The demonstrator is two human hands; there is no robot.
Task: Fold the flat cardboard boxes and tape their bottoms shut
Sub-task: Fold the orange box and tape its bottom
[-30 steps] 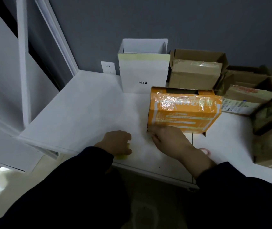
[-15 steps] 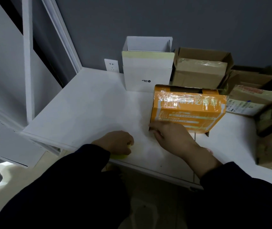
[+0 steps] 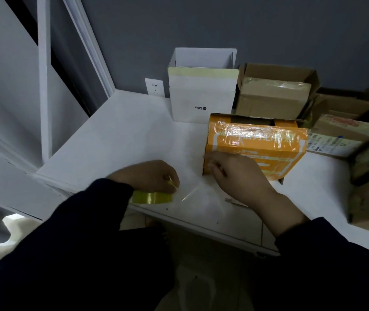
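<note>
Beyond both grips on the white tabletop (image 3: 116, 140) stand an open white box (image 3: 201, 95) and an open brown box (image 3: 273, 97), their insides hidden. The right grip (image 3: 239, 176) pinches the near corner of the tape-glossed orange box (image 3: 257, 140). The left grip (image 3: 149, 176) clasps the yellow tape roll (image 3: 154, 197).

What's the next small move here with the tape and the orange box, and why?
Probably press the tape end flat onto the near corner of the orange box. The right hand seems to pinch a clear strip at that corner, running back to the tape roll gripped by the left hand.
</note>
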